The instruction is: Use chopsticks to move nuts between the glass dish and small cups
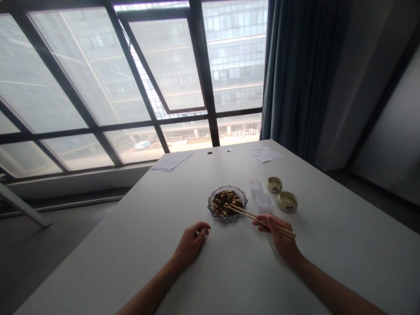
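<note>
A cut-glass dish (211, 204) heaped with brown roasted nuts or beans (227, 202) sits on the white table (138, 249). My right hand (278, 236) is shut on a pair of wooden chopsticks (259, 221), and their tips reach over the dish's rim into the pile. My left hand (193, 243) rests on the tabletop with its fingers curled, holding nothing. It lies just in front of the dish and apart from it. To the right of the dish stand two small clear plastic cups (264, 203) and two glazed ceramic cups (286, 201).
Loose sheets of paper (171, 161) lie at the table's far left edge, with more paper (264, 154) at the far right. Large windows (131, 78) stand beyond the table, and a dark blue curtain (298, 74) hangs to the right.
</note>
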A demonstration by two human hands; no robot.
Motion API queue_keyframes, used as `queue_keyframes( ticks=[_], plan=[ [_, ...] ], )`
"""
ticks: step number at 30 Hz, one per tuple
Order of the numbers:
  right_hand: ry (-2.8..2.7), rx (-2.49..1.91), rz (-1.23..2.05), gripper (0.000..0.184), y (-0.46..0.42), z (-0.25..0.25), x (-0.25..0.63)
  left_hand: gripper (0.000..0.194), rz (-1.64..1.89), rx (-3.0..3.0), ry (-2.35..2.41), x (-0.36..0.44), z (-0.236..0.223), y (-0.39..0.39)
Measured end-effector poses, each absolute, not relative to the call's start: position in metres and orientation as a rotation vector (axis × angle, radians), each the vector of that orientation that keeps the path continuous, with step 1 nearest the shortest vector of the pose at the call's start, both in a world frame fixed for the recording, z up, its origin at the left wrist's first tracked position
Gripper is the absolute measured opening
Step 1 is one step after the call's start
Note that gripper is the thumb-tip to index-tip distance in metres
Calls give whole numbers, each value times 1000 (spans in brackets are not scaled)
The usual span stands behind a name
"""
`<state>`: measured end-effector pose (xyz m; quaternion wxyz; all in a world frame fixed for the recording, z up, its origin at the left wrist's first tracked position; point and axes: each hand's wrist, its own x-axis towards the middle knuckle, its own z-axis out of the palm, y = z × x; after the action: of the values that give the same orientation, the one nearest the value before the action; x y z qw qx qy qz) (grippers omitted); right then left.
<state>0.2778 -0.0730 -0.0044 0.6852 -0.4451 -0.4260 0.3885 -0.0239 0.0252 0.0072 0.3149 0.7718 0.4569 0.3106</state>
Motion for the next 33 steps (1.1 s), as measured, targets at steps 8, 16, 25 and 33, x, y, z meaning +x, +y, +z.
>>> queue_keyframes(
  ticks=[8, 16, 25, 33],
  plan=[
    [-903, -1056, 816, 47, -72, -3, 279, 31, 811, 2013, 1204, -24, 10, 23],
    [-882, -1025, 831, 43, -75, -8, 278, 32, 816, 1977, 1231, -24, 13, 20],
    [-874, -989, 900, 44, -73, -15, 282, 32, 755, 2012, 1204, -32, 5, 21],
    [-984, -1010, 897, 43, -75, -13, 280, 34, 696, 2014, 1180, -34, 4, 19]
  ],
)
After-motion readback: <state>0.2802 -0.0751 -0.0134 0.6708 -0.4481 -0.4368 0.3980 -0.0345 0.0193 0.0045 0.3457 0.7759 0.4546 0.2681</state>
